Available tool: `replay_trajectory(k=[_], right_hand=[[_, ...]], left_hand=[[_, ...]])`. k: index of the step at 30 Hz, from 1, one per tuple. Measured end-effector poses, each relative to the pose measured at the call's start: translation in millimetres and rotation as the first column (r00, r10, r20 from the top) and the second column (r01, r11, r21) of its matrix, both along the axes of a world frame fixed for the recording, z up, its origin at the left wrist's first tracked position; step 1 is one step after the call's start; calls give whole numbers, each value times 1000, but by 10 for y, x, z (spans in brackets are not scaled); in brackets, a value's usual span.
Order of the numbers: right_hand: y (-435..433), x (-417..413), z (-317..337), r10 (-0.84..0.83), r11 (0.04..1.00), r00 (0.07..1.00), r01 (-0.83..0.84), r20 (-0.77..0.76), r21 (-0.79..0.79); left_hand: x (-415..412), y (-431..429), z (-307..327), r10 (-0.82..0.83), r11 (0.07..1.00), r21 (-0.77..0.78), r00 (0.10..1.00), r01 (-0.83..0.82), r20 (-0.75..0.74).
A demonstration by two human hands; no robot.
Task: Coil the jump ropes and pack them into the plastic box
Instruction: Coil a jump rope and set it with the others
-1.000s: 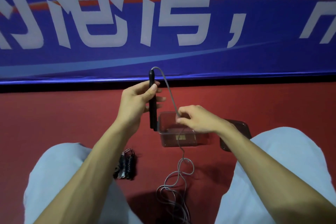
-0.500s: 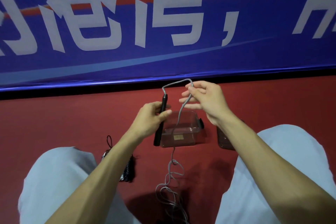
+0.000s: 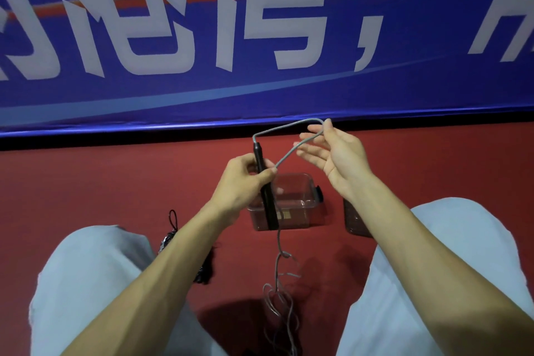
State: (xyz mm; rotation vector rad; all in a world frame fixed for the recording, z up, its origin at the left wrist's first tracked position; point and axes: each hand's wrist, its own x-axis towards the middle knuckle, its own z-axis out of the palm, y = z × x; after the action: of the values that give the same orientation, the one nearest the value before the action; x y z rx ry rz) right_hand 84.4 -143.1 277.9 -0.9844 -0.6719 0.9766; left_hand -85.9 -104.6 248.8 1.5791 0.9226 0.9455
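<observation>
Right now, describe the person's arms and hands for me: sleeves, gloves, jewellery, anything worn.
The left forearm and right forearm are bare down to the picture's bottom edge; no sleeve shows. The left hand and right hand wear no gloves, and no ring, watch or wristband is visible. The only clothing in view is pale grey-blue fabric legwear over both thighs.

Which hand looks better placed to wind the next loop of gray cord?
The right hand, probably. Its fingers are straight and the gray cord hooks over it, while the left hand is occupied gripping the black handle.
</observation>
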Motion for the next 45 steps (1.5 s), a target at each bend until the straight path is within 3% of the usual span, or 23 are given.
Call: replay_trajectory(k=[3, 8, 10, 12, 15, 17, 19, 21, 23, 26, 29, 32, 38, 42, 45], right_hand=[[3, -62, -43, 30, 996, 982, -14, 184, -89], [53, -156, -162, 143, 975, 934, -75, 327, -211], [61, -194, -228, 274, 940, 859, -145, 432, -307], [31, -235, -263, 466, 870, 716, -267, 520, -414], [-41, -311, -287, 683, 725, 595, -476, 424, -499], [-54, -334, -313, 697, 716, 543, -493, 468, -495], [-36, -326, -345, 622, 783, 506, -395, 597, -481], [-33, -307, -335, 531, 845, 555, -286, 640, -453], [-40, -283, -282, 448, 887, 671, -250, 591, -388], [-50, -237, -161, 329, 938, 822, -228, 465, -260], [-62, -180, -66, 239, 966, 906, -186, 350, -179], [-64, -129, -14, 166, 984, 957, -144, 237, -107], [-36, -38, -12, 49, 995, 998, -51, -29, -87], [-19, -41, -47, 0, 989, 998, 10, 66, -148], [1, -66, -105, 16, 975, 985, 23, 174, -220]], left_hand=[[-4, -32, 81, 79, 979, -199, 980, -42, 182], [-93, 18, 206, 210, 889, -457, 871, 18, 444], [-127, 28, 247, 269, 860, -508, 798, 53, 539], [-161, 50, 272, 321, 843, -534, 733, 67, 600], [-218, 106, 266, 388, 818, -570, 660, 75, 644], [-245, 133, 249, 431, 800, -595, 622, 72, 654], [-255, 143, 238, 448, 800, -598, 608, 55, 656], [-247, 152, 222, 457, 814, -581, 630, -12, 627], [-224, 148, 199, 446, 839, -535, 689, -100, 572], [-166, 101, 146, 334, 900, -404, 857, -166, 393], [-105, 44, 70, 169, 966, -215, 980, -143, 109], [-57, -37, 51, -7, 996, -91, 994, -3, -105], [-11, -190, 29, -285, 953, -138, 953, 269, -107], [7, -213, 36, -253, 962, -124, 966, 245, -55], [25, -227, 84, -158, 968, -175, 979, 179, 126]])
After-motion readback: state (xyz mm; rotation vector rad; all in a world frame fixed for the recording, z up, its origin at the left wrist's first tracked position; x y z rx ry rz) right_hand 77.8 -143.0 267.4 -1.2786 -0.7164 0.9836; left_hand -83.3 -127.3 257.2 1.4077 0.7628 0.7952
